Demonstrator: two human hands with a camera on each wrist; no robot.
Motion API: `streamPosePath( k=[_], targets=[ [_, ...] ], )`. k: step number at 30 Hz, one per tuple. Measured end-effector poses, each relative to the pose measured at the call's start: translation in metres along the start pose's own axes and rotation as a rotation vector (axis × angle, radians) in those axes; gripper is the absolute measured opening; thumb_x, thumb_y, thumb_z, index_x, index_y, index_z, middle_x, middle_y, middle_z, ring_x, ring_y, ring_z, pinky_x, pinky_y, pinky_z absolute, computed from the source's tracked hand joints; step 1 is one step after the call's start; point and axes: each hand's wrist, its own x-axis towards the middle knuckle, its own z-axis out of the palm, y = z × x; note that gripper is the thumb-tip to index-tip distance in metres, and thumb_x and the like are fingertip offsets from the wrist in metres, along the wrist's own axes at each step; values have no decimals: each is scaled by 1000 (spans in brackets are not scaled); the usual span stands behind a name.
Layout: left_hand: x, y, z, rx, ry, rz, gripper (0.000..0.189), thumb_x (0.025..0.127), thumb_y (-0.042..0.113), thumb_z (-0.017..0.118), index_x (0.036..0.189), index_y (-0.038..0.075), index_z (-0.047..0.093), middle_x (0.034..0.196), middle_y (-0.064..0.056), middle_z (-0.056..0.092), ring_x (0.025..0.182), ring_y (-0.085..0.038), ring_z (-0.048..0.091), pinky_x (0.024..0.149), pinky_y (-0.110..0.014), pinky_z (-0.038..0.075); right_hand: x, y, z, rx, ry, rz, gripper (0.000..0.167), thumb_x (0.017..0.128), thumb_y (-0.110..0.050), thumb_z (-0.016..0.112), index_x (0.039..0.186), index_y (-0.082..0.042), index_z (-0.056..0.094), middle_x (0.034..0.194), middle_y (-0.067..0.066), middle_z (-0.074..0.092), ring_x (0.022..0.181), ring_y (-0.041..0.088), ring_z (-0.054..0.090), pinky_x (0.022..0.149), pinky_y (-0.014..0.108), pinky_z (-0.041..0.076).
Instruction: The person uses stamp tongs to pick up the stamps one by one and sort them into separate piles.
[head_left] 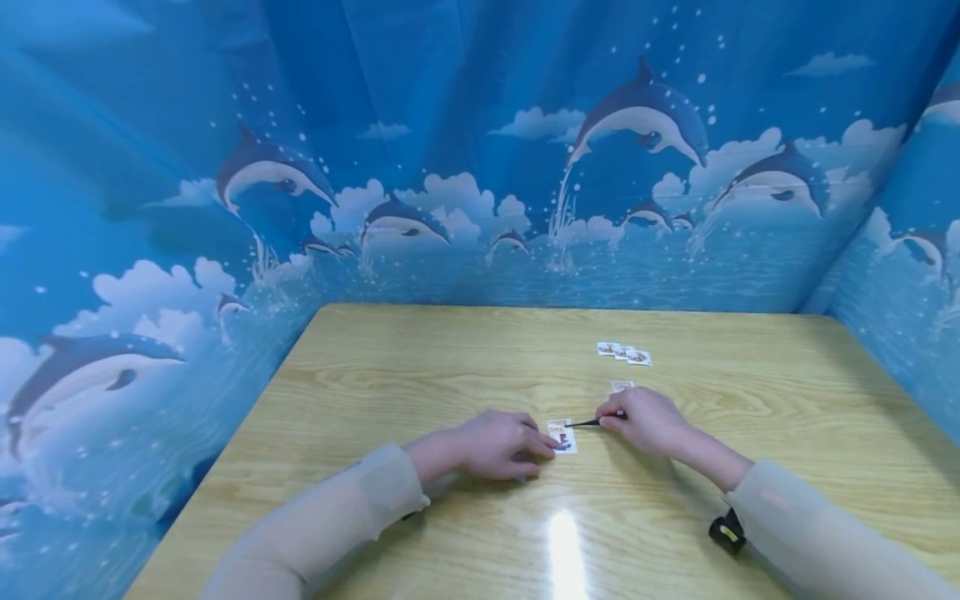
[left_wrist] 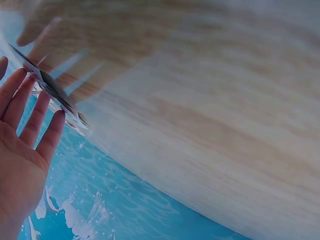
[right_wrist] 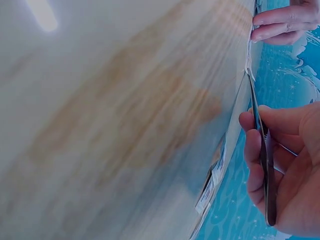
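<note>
A small white card with a coloured picture (head_left: 567,444) lies flat on the wooden table in the head view. My left hand (head_left: 501,447) rests at its left side, fingertips on the card's edge. The left wrist view shows the fingers of that hand (left_wrist: 22,160) fairly straight against the thin card edge. From the right, my right hand (head_left: 648,421) holds dark metal tweezers (head_left: 587,423), their tips at the card's upper part. In the right wrist view, thumb and fingers grip the tweezers (right_wrist: 268,170); whether the tips pinch anything is too small to tell.
Another small card (head_left: 621,386) lies just beyond my right hand, partly hidden by it. Farther back, several overlapping picture cards (head_left: 638,357) lie in a row. A black device (head_left: 727,532) hangs under the right sleeve. A blue dolphin curtain (head_left: 465,250) borders the table (head_left: 420,350).
</note>
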Motion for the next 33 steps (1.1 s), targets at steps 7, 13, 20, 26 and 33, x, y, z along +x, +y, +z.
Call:
streamPosePath(
  k=[7,13,20,26,33],
  targets=[
    [2,0,-1,8,-14,-4,36,97,36,60,131,27,62,138,19,51,120,-7,50,94,-22,44,-1,-1,-4,8,1,8,11,86,-10,72,95,-9,77,90,4,72,85,25,67,72,44,53],
    [-2,-2,-6,20,12,10,37,97,33,60,132,23,61,140,12,51,123,-9,51,97,-24,43,-5,-2,-17,40,-5,49,12,88,-9,70,98,-8,77,100,10,72,96,33,66,80,50,52],
    [-18,-11,-17,-29,94,-53,36,98,32,57,131,16,62,139,8,53,124,-11,51,102,-30,42,-18,9,-33,87,14,62,13,88,-7,68,98,-5,77,95,9,72,83,23,67,65,36,53],
    [-40,-21,-19,-62,105,-100,34,97,29,59,127,14,64,135,3,57,118,-14,56,99,-32,44,-33,23,-47,107,37,49,13,88,-6,68,99,-2,76,93,8,72,76,15,64,60,30,50],
    [-57,-31,-12,-45,80,-128,37,95,30,61,129,15,63,136,2,56,119,-18,56,101,-35,44,-49,41,-67,95,56,109,16,90,-6,67,103,0,74,89,3,70,65,8,51,53,27,41]
  ],
)
